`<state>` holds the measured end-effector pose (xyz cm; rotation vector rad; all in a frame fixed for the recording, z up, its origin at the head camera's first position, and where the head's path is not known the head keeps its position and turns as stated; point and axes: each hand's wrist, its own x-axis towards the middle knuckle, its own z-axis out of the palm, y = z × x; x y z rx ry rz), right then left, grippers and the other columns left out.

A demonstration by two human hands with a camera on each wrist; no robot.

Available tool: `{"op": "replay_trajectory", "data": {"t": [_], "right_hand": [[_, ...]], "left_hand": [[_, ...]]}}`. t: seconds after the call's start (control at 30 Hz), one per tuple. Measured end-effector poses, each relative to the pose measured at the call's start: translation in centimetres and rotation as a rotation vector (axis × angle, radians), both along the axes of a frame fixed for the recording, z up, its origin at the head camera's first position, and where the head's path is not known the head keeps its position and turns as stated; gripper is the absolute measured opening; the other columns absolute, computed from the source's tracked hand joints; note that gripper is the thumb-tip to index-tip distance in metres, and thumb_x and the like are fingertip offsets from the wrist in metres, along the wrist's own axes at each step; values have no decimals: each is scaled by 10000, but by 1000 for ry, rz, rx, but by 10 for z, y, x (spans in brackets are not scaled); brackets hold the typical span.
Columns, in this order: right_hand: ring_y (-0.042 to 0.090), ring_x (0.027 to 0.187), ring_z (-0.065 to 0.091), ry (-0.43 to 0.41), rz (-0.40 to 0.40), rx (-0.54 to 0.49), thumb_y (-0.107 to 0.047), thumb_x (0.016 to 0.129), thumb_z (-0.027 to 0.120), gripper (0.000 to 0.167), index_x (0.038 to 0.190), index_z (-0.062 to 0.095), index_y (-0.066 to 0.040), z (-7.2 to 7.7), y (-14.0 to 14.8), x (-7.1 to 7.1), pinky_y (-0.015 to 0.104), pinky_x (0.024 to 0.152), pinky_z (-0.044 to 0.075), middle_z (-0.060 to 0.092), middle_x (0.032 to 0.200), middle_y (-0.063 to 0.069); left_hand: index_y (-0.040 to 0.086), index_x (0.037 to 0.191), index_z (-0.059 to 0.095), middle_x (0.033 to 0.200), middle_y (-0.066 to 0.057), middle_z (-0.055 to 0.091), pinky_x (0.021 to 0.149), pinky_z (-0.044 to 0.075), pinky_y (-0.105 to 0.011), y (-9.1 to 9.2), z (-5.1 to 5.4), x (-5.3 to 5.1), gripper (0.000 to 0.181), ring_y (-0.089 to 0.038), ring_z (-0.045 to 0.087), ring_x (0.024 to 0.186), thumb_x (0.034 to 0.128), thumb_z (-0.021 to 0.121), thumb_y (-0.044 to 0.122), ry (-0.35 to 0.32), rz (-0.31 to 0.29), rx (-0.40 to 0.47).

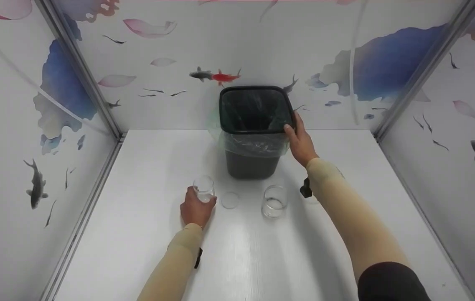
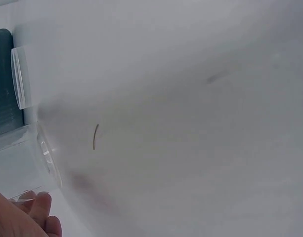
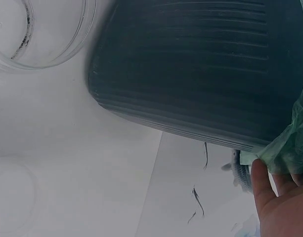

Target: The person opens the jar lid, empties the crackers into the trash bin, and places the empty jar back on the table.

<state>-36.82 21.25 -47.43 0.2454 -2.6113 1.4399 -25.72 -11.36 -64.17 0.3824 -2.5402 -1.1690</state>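
My left hand (image 1: 195,207) grips a clear glass jar (image 1: 203,184) at the left of the white table. In the left wrist view, fingers curl beside the wall of that jar (image 2: 22,158). The right hand (image 1: 302,144) holds a dark trash bin (image 1: 252,167) by the right side of its rim, thumb at the front. A thin translucent bag (image 1: 258,145) lines the bin and hangs over its outside; in the right wrist view this bag (image 3: 294,133) looks green beside the right hand (image 3: 284,202).
A second clear jar (image 1: 274,202) stands in front of the bin. Between the jars lies a clear round disc (image 1: 230,200), like a lid. Another clear disc (image 1: 312,200) is partly covered by the right wrist. Printed wall panels (image 1: 162,104) enclose the table's back and sides.
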Motion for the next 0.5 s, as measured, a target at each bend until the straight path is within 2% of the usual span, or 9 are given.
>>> {"op": "replay_trajectory", "data": {"t": [0.33,0.5], "right_hand": [[298,1474,221,-2,5,15,-628,1017,321,719,1611,82,-301,-12,6,7,536,1157,201,192,1641,44],[288,1463,260,1,8,25,-626,1019,322,737,1614,102,-251,-26,16,15,525,1154,219,256,1621,70]], "left_hand": [[33,1274,516,1175,-166,649,857,495,-517,-2,-1,-2,712,-411,631,1004,737,856,354,-7,2,0],[28,1269,521,1176,-166,646,850,492,-519,-3,-1,-2,715,-414,626,993,733,858,360,4,-4,-13]]}}
